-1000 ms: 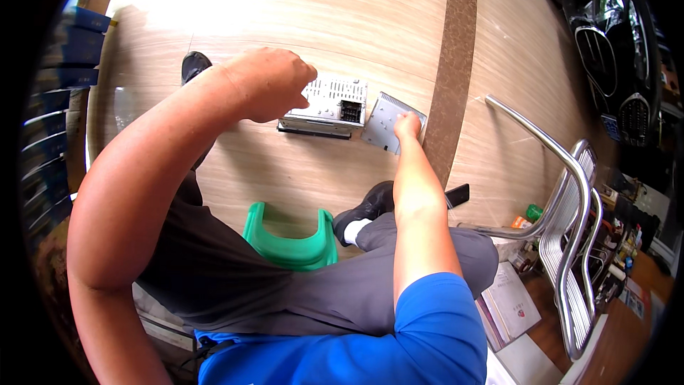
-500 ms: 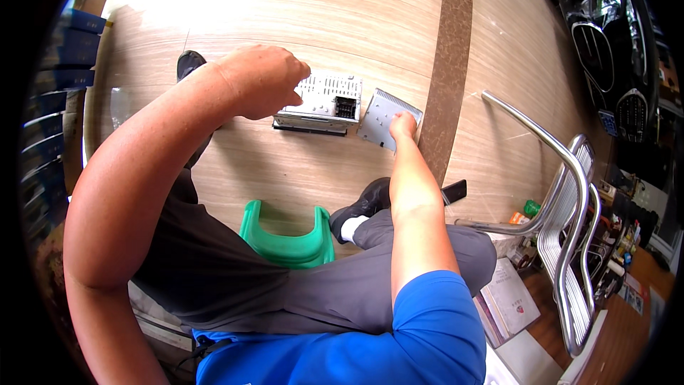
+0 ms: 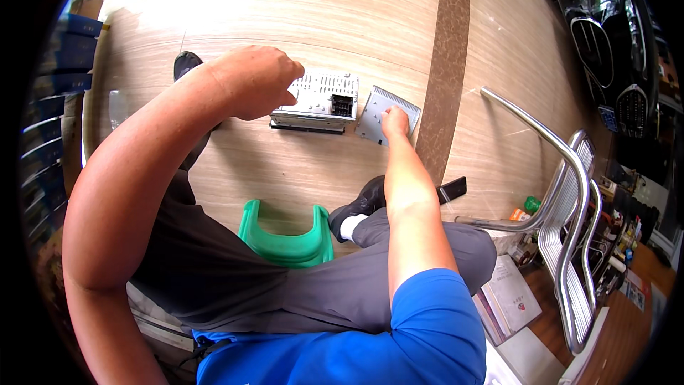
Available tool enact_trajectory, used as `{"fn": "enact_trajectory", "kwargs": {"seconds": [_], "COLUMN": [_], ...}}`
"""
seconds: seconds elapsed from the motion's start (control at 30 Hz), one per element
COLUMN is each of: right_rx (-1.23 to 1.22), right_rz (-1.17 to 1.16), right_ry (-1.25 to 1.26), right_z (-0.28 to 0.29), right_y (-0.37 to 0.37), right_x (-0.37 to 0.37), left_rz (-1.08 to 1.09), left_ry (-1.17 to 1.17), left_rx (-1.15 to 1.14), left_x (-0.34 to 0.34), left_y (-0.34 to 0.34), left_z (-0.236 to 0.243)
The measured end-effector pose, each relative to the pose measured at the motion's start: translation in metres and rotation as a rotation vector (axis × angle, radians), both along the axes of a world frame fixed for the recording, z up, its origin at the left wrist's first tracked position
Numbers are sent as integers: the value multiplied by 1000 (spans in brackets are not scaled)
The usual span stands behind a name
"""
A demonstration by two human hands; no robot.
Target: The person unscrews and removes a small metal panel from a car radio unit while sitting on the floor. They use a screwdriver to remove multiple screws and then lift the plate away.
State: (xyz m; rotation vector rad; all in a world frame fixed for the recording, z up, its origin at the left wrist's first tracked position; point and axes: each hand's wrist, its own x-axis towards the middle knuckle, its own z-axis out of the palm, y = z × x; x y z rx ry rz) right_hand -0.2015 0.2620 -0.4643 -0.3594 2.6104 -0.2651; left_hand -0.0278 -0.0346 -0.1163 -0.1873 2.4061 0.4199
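Observation:
On the floor before me is a silver metal car stereo [image 3: 324, 103], with a dark connector socket at its right end and slots across its top. My left hand [image 3: 265, 84] is over its left end, thumb and forefinger apart; the other fingers are hidden behind the hand. Beside the stereo, to the right, lies a flat grey metal cover [image 3: 370, 117] with small bumps or bits on it. Over the cover, my right hand [image 3: 396, 122] has its fingers curled together. Whether a small piece is pinched in them does not show.
A green plastic stool [image 3: 285, 246] stands near my legs. A black phone [image 3: 452, 190] lies by my right shoe. To the right are a metal-framed chair [image 3: 570, 235] and a black car [image 3: 613, 50]. Blue boxes [image 3: 75, 50] line the left side.
My right hand has shifted slightly left over the grey cover. My left hand has drawn back a little to the left above the stereo, which stays where it was.

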Motion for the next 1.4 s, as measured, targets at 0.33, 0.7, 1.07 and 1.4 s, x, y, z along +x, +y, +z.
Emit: {"fn": "enact_trajectory", "kwargs": {"seconds": [0.33,0.7,1.07,1.4], "right_rx": [39,-1056,-927,-956], "right_rz": [-13,-312,524,592], "right_ry": [51,-465,33,195], "right_z": [-5,131,398,396], "right_y": [-8,-93,-138,-112], "right_x": [1,-17,66,84], "left_rz": [27,34,559,468], "left_ry": [-3,332,784,575], "left_rx": [0,-6,739,824], "left_x": [1,5,-13,-1], "left_y": [1,0,8,10], "left_z": [0,9,27,48]}}
